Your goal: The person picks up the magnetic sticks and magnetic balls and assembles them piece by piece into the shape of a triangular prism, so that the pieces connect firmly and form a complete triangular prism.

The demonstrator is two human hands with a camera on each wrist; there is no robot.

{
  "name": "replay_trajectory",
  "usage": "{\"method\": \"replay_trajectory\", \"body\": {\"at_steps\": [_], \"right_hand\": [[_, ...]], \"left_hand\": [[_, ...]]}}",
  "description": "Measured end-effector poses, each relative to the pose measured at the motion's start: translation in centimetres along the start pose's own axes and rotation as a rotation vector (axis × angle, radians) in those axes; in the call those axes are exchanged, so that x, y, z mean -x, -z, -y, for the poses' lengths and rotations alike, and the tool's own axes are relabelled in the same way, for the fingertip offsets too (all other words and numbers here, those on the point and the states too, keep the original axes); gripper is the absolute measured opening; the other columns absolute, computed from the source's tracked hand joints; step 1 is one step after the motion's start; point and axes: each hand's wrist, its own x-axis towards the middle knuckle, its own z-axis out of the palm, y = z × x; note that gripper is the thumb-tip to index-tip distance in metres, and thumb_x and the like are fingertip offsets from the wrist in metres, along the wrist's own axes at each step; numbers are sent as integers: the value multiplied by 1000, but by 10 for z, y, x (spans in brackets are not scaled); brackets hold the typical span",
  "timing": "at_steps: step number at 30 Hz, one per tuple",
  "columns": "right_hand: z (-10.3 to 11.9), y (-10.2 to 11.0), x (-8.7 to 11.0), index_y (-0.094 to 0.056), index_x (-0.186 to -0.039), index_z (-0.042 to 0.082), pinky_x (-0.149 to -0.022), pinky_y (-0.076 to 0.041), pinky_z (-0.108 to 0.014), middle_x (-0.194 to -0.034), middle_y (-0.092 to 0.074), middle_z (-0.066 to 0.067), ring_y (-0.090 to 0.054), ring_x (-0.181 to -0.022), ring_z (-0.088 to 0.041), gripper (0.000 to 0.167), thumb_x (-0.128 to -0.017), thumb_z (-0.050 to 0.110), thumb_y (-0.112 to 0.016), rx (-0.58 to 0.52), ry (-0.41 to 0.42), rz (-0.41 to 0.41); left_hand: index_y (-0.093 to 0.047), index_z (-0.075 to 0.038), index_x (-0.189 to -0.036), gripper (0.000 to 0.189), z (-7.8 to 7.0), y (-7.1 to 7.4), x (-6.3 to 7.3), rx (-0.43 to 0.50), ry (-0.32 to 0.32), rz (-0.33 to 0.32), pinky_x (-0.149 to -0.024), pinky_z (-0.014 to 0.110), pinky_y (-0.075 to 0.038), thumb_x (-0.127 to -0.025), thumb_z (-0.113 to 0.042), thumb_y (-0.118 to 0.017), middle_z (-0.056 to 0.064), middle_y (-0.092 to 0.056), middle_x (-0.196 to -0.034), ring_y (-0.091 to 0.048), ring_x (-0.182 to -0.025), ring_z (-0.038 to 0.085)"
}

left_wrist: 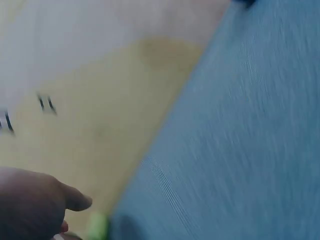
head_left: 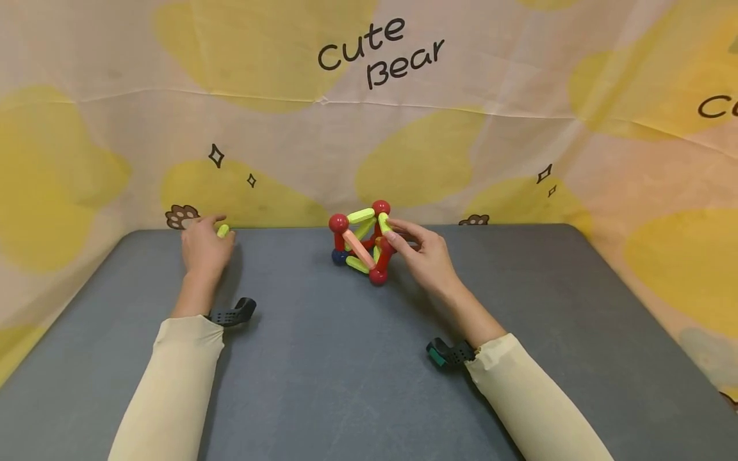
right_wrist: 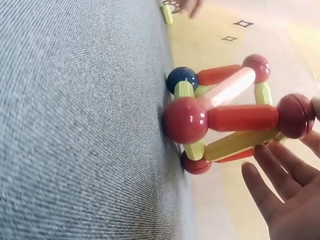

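Observation:
A frame of magnetic building rods and balls (head_left: 359,250) stands on the dark table near its far edge. Its red balls (right_wrist: 186,120), one blue ball (right_wrist: 182,80) and red, yellow-green and pink rods form a box-like shape. My right hand (head_left: 425,259) holds an upper near corner, with the thumb and fingers about a red ball (right_wrist: 295,116). My left hand (head_left: 207,246) is at the far left edge, beside a loose yellow-green rod (head_left: 223,230). In the right wrist view a gap shows between its fingertips and that rod (right_wrist: 167,15).
A cloth backdrop (head_left: 288,160) with yellow patches and printed words rises behind the table (head_left: 323,365). Dark bands (head_left: 233,312) are worn on both wrists. The left wrist view is blurred.

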Motion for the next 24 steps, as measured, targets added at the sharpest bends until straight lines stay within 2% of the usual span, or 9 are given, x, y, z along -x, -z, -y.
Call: {"method": "replay_trajectory", "body": {"at_steps": [3, 5, 8, 15, 18, 20, 24], "right_hand": [[1, 0, 0, -66, -135, 22, -95, -57, -43, -132, -69, -2, -68, -113, -19, 37, -102, 38, -59, -9, -11, 5], [2, -1, 0, -66, -134, 22, -95, -58, -43, -133, -69, -2, -69, -111, -20, 36, -103, 37, -57, -20, -17, 14], [3, -1, 0, -66, -134, 23, -96, -58, -43, -135, -68, -2, -69, -113, -20, 36, -104, 38, -56, -33, -21, 21], [2, 0, -1, -66, -135, 22, -94, -59, -41, -131, -69, -3, -68, -112, -19, 37, -103, 38, -58, -37, -28, 23], [2, 1, -1, -65, -135, 21, -92, -59, -39, -129, -70, -3, -68, -110, -19, 37, -103, 37, -58, -37, -35, 28], [1, 1, -1, -65, -135, 22, -90, -60, -38, -128, -70, -3, -69, -107, -20, 36, -103, 37, -58, -33, -37, 27], [0, 0, -1, -66, -134, 21, -87, -60, -38, -124, -72, -5, -71, -104, -21, 36, -102, 35, -59, -27, -30, -13]], "left_hand": [[-46, -5, -151, 54, 17, -4, -1, 17, 72, 1, -105, 64, -33, -99, -19, -58, 31, -48, -148, -42, -132, 55], [-45, -6, -151, 55, 23, -6, 0, 2, 69, 6, -103, 65, -33, -100, -21, -59, 29, -50, -147, -45, -129, 56], [-49, -5, -149, 52, 25, -8, 0, -17, 11, 25, -103, 66, -31, -101, -23, -57, 28, -53, -144, -45, -129, 57], [-65, -4, -130, 36, 20, -13, -2, -6, -130, 86, -98, 61, -43, -100, -22, -62, 26, -64, -132, -57, -120, 50], [-66, -4, -129, 35, 15, -15, -3, 21, -175, 139, -94, 60, -45, -100, -24, -63, 25, -67, -128, -60, -115, 47], [-65, -2, -130, 37, 8, -15, -3, 75, -200, 174, -92, 56, -48, -101, -25, -63, 26, -67, -127, -61, -114, 44], [-64, -3, -132, 40, -22, -7, -2, 217, -228, 223, -87, 40, -49, -101, -28, -63, 23, -67, -128, -63, -115, 38]]}}
